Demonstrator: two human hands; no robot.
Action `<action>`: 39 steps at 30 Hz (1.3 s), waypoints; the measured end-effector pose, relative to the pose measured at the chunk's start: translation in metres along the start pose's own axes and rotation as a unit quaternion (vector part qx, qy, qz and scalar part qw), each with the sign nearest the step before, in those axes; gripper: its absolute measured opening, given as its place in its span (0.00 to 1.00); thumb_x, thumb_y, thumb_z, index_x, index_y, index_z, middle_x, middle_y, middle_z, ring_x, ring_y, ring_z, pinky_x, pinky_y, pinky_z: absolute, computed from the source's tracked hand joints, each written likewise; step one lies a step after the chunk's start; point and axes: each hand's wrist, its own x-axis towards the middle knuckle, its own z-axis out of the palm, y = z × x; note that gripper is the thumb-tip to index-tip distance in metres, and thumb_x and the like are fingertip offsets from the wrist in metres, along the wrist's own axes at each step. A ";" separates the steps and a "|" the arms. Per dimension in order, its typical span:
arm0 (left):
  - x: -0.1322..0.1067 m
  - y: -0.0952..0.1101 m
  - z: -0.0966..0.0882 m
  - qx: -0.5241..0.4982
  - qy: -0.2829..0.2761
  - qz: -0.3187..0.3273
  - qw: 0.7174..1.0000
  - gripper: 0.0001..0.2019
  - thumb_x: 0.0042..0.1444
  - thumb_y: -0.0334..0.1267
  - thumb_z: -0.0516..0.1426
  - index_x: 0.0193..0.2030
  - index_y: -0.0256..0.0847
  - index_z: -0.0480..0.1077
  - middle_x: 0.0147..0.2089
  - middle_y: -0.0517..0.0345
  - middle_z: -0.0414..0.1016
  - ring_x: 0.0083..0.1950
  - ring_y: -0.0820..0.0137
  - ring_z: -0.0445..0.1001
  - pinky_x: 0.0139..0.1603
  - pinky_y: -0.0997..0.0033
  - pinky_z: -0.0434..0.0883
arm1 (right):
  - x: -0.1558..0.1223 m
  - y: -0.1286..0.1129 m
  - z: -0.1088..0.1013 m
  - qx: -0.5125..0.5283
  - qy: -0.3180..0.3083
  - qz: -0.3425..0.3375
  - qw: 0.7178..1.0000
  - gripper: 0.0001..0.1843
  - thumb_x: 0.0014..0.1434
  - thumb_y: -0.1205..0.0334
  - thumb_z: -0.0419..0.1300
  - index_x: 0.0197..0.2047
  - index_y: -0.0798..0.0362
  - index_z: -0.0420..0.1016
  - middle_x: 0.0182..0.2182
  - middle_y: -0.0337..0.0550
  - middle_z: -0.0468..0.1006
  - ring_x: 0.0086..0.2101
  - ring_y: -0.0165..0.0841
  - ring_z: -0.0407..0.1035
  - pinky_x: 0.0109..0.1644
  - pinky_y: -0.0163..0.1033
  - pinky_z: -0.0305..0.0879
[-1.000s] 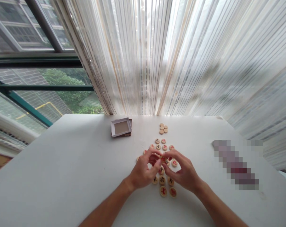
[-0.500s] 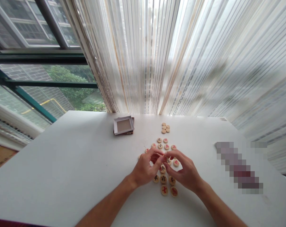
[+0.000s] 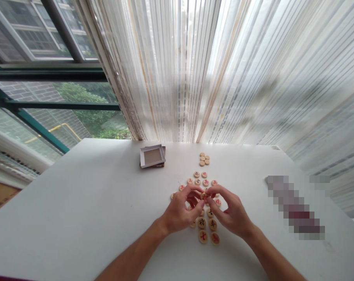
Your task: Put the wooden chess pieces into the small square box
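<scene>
My left hand [image 3: 181,207] and my right hand [image 3: 231,208] meet over a group of round wooden Chinese chess pieces. Between their fingertips is a Chinese chess piece [image 3: 204,196] with a red character, held just above the others. Right thumb and forefinger pinch it, while the curled left fingers meet its other side. Below the hands lie a black-lettered piece [image 3: 202,223], another black-lettered piece [image 3: 212,224], a red-lettered piece [image 3: 203,236] and another red-lettered piece [image 3: 215,238]. More pieces sit beyond, such as a red one [image 3: 204,175]. Both hands cover part of the group.
A small cluster of blank-topped pieces [image 3: 202,159] lies farther back on the white table [image 3: 86,207]. An open shallow box [image 3: 153,156] rests at the back left. A blurred-out long object [image 3: 294,207] lies to the right. Strip curtains [image 3: 171,78] hang behind the table.
The red-lettered piece between my fingertips has turned more face-up. My right hand's fingers have shifted slightly. Below the hands, another black-lettered piece now shows more fully.
</scene>
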 end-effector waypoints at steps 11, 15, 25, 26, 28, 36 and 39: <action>0.000 -0.002 0.000 0.046 -0.015 0.013 0.999 0.12 0.62 0.37 0.60 0.52 0.40 0.67 0.40 0.54 0.80 0.34 0.72 0.77 0.35 0.74 0.74 | 0.002 0.000 0.002 0.001 0.011 0.057 0.998 0.02 0.63 0.64 0.63 0.38 0.50 0.73 0.29 0.37 0.77 0.30 0.31 0.72 0.36 0.36 0.70; 0.000 -0.001 -0.001 0.041 -0.007 0.000 0.999 0.14 0.62 0.38 0.60 0.53 0.39 0.67 0.40 0.52 0.80 0.36 0.70 0.78 0.36 0.73 0.75 | 0.002 -0.002 -0.001 0.019 -0.004 0.052 0.998 0.04 0.64 0.67 0.60 0.42 0.49 0.73 0.33 0.38 0.78 0.33 0.32 0.73 0.40 0.37 0.71; 0.000 -0.004 -0.002 -0.031 -0.006 -0.048 0.998 0.13 0.65 0.40 0.58 0.54 0.41 0.65 0.43 0.51 0.79 0.33 0.71 0.79 0.33 0.74 0.74 | 0.003 -0.003 0.000 0.025 -0.018 0.031 0.999 0.12 0.60 0.69 0.62 0.46 0.48 0.72 0.37 0.40 0.78 0.36 0.34 0.72 0.42 0.40 0.72; 0.000 -0.004 -0.002 -0.047 -0.008 -0.052 0.998 0.13 0.65 0.40 0.57 0.54 0.41 0.65 0.43 0.51 0.79 0.33 0.71 0.78 0.34 0.74 0.74 | 0.003 -0.003 0.000 0.023 -0.017 0.028 0.999 0.12 0.60 0.69 0.62 0.47 0.48 0.72 0.37 0.40 0.78 0.36 0.34 0.72 0.42 0.40 0.72; 0.000 -0.004 -0.003 -0.073 -0.009 -0.056 0.996 0.12 0.66 0.41 0.56 0.53 0.40 0.64 0.43 0.51 0.79 0.32 0.72 0.78 0.34 0.74 0.74 | 0.003 -0.003 0.000 0.018 -0.014 0.020 1.000 0.12 0.60 0.69 0.62 0.47 0.48 0.72 0.37 0.40 0.78 0.36 0.34 0.72 0.43 0.40 0.72; 0.002 -0.005 0.000 -0.067 0.009 -0.077 0.995 0.13 0.65 0.46 0.56 0.47 0.39 0.65 0.35 0.54 0.81 0.29 0.72 0.78 0.30 0.77 0.73 | 0.001 -0.002 0.005 -0.003 -0.026 -0.006 1.000 0.14 0.60 0.71 0.61 0.48 0.48 0.72 0.37 0.41 0.77 0.36 0.34 0.72 0.43 0.40 0.72; 0.002 -0.007 0.002 -0.057 0.026 -0.083 0.995 0.14 0.64 0.48 0.58 0.46 0.40 0.66 0.34 0.54 0.81 0.28 0.71 0.79 0.27 0.77 0.72 | 0.000 -0.001 0.007 -0.012 -0.027 -0.015 0.999 0.14 0.59 0.71 0.61 0.48 0.47 0.72 0.37 0.41 0.77 0.36 0.34 0.72 0.42 0.40 0.72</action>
